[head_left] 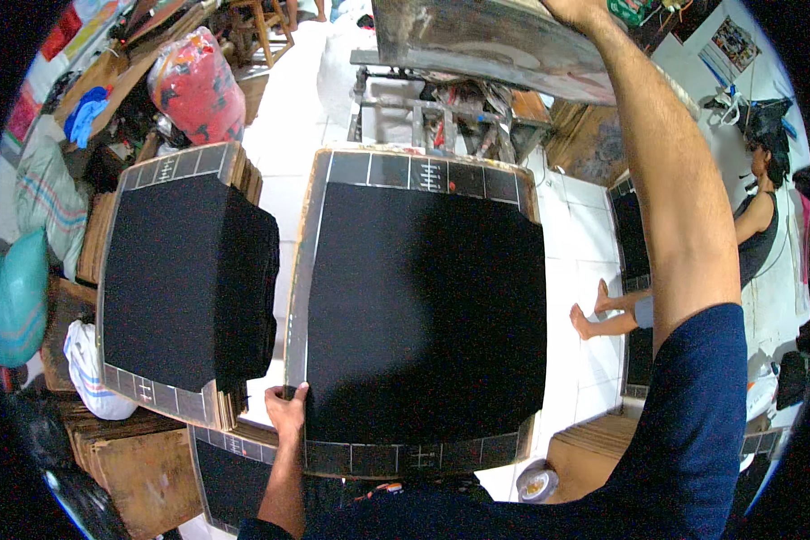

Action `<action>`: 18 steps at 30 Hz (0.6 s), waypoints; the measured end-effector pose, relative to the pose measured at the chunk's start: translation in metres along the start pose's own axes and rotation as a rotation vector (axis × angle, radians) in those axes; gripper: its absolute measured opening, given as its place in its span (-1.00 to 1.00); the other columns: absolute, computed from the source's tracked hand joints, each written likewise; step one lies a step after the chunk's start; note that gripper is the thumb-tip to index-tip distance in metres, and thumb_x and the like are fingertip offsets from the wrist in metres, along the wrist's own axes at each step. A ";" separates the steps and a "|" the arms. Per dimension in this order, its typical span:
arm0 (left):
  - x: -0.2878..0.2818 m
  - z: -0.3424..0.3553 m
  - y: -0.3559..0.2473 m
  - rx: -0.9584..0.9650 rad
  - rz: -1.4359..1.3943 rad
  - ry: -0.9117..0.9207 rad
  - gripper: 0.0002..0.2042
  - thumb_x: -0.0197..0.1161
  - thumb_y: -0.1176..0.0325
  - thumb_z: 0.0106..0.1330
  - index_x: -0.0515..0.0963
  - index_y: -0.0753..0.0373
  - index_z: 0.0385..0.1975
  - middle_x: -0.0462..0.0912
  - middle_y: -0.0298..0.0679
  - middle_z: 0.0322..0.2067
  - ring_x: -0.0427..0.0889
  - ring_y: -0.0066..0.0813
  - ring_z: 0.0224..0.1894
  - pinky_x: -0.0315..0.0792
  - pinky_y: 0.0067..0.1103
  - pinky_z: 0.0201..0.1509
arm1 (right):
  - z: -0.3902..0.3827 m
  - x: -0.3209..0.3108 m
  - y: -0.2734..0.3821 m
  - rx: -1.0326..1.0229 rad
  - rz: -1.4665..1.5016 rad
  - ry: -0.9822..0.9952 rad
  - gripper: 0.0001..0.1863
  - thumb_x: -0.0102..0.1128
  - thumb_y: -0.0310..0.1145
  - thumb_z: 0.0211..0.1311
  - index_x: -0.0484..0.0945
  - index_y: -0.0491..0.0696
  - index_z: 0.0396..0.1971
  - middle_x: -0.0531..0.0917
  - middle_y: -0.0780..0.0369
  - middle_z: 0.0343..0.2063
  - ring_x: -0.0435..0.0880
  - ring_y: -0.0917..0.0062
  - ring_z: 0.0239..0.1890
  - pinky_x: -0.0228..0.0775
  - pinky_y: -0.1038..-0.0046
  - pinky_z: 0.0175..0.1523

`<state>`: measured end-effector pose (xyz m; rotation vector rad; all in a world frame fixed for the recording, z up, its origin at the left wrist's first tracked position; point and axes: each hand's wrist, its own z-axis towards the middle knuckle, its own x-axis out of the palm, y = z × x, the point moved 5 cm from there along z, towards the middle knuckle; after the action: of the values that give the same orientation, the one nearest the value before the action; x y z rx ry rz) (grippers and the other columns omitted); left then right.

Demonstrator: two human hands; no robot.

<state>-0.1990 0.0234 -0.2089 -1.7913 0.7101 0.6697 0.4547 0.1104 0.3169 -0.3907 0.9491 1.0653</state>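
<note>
My left hand is closed on the lower left edge of a flat board in the middle. A black fabric panel covers most of that board, between grid-marked strips at top and bottom. At the upper edge of the view my right hand grips a worn grey panel that stands tilted over a metal frame; its fingertips are partly hidden. To the left of the middle board rests a stack of boards topped with black fabric.
A person sits at the right, bare feet on the tiled floor near more fabric-covered boards. Bags, more sacks and stacked boards crowd the left. A wooden stool and feet show at the top.
</note>
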 end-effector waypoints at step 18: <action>0.057 -0.009 -0.425 0.000 -1.523 0.722 -0.30 0.03 -0.30 0.47 0.38 0.23 0.30 0.51 -0.04 0.22 0.57 -0.16 0.10 0.41 -0.20 0.28 | -0.240 0.089 0.010 -0.257 -0.040 -0.278 -0.34 0.51 0.37 -0.09 0.60 -0.01 -0.50 0.62 0.17 -0.50 0.61 0.24 -0.41 0.35 0.20 -0.26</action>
<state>0.1532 0.1235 0.0152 -1.9535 -0.3470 -1.0081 0.3474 0.0015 0.1108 -0.4568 0.5571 1.1748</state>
